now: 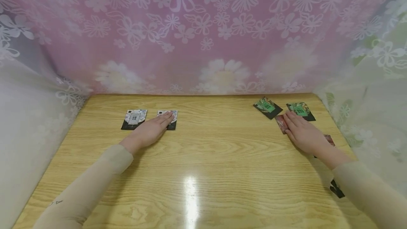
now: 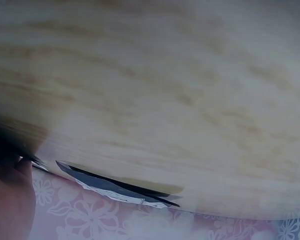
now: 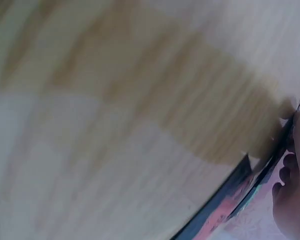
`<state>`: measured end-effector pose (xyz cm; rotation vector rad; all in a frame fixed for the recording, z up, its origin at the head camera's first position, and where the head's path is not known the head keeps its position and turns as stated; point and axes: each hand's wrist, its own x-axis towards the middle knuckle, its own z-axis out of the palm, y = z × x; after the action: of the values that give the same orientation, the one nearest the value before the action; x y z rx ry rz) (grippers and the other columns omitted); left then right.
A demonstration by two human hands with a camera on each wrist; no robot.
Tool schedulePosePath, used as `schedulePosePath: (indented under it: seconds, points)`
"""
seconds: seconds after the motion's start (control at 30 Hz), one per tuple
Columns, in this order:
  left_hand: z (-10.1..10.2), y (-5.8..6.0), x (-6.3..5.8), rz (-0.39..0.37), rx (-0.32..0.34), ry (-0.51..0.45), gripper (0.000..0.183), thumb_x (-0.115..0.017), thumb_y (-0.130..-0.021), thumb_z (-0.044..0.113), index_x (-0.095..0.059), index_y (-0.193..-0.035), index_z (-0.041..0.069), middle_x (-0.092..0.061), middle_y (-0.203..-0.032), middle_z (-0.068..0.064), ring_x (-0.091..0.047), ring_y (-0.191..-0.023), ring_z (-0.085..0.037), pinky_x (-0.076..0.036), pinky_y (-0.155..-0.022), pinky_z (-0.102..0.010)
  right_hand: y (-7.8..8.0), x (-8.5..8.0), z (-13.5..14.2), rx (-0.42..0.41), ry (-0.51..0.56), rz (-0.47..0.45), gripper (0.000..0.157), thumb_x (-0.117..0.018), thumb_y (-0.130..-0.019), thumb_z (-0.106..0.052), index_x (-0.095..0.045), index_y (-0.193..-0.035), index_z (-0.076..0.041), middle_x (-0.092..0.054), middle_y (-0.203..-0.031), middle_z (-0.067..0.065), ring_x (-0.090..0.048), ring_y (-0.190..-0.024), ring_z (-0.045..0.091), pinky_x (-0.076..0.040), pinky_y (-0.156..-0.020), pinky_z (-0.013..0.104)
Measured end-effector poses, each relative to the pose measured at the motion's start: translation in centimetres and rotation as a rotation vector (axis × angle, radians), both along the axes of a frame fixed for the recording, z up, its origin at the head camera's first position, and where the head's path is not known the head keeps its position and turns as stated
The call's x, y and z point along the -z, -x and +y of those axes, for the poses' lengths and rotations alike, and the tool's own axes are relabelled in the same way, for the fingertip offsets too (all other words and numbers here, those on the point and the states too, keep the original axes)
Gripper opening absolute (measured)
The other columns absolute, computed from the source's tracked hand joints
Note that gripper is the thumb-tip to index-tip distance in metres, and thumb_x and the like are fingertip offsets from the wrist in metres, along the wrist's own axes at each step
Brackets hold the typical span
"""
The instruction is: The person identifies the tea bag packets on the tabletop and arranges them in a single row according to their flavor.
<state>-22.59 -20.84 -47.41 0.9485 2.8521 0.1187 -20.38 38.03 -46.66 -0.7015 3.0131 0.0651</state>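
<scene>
Two flat square packets with white patterned tops and black lower parts lie at the back left of the table. My left hand rests with straight fingers on the right-hand white packet, covering much of it. The other white packet lies just left of that hand. Over at the right, my right hand lies flat with its fingers over a red packet, whose left part shows. Beyond its fingertips are a green and black packet and another green packet.
Another red packet peeks out behind the right wrist. A black piece sits partly under the right sleeve. The wooden table meets a pink flowered curtain at the back, with pale flowered cloth at both sides.
</scene>
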Motion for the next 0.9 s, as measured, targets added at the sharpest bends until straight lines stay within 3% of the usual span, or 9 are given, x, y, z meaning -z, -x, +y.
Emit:
schedulePosePath:
  seconds: [0.3,0.67,0.9]
  points:
    - [0.1,-0.1,0.4,0.019,-0.004,-0.014,0.055,-0.036,-0.117,0.019,-0.025,-0.17,0.009,-0.022,-0.178,-0.013,-0.025,-0.164,-0.035,-0.027,-0.135,-0.053,-0.9,0.4,-1.7,-0.048,-0.004,0.045,0.064,-0.054,-0.11,-0.021,-0.033,-0.16,0.014,-0.031,-0.168,0.035,-0.032,-0.156,0.051,-0.035,-0.127,0.064]
    - [0.3,-0.3,0.1,0.024,-0.007,-0.021,0.055,-0.038,-0.116,0.019,-0.027,-0.169,0.007,-0.024,-0.177,-0.014,-0.026,-0.164,-0.035,-0.028,-0.134,-0.053,-1.9,0.5,-5.4,0.025,0.035,-0.019,0.066,-0.05,-0.113,-0.024,-0.03,-0.159,0.018,-0.028,-0.166,0.04,-0.032,-0.155,0.055,-0.033,-0.128,0.066]
    - [0.2,-0.1,0.3,0.019,-0.003,-0.019,0.056,-0.039,-0.116,0.019,-0.027,-0.169,0.007,-0.024,-0.177,-0.014,-0.026,-0.164,-0.034,-0.028,-0.135,-0.052,-2.7,0.4,-8.0,0.021,0.04,0.001,0.064,-0.05,-0.113,-0.024,-0.033,-0.157,0.02,-0.033,-0.164,0.039,-0.035,-0.154,0.054,-0.036,-0.127,0.064]
